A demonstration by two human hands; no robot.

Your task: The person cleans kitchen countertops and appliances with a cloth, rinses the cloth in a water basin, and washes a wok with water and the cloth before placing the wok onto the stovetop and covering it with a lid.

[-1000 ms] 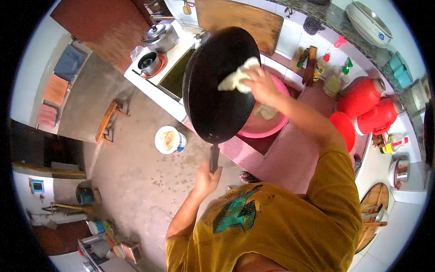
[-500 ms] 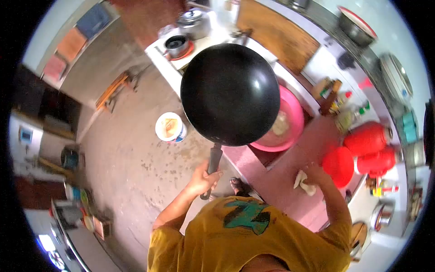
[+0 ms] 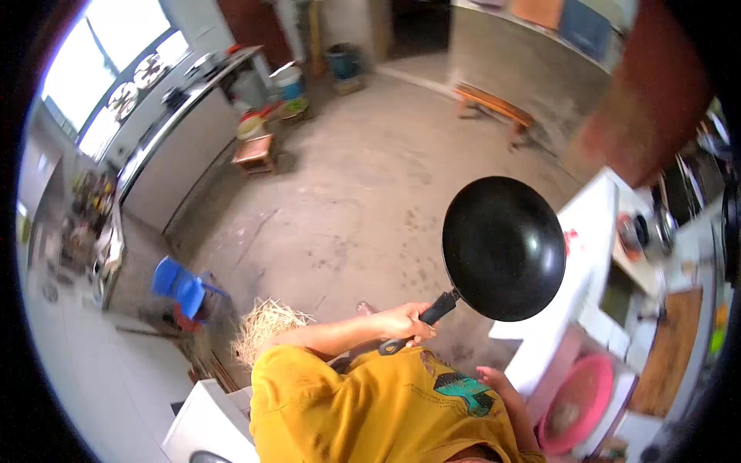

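My left hand (image 3: 409, 322) is closed around the black handle of a wok (image 3: 505, 251). The wok is held out in front of me above the floor, its dark, shiny inside facing up towards me. Its far right edge overlaps the white counter (image 3: 575, 251) in view. My right hand (image 3: 495, 380) is low beside my yellow shirt, near the pink-sided corner of the counter. Its fingers look loosely apart and no object shows in them. A pink basin (image 3: 603, 386) with something pale inside stands to the right of that hand.
A pile of straw (image 3: 266, 324) and a blue chair (image 3: 179, 284) are on the left. An orange bench (image 3: 494, 106) stands by the far wall. A small wooden stool (image 3: 255, 154) is near the long counter. A white appliance (image 3: 212, 428) stands close behind my left side.
My view has turned left, and the wok has swung with it in my left hand. My right hand has left the pink surface where a pale cloth lay and is now beside my body.
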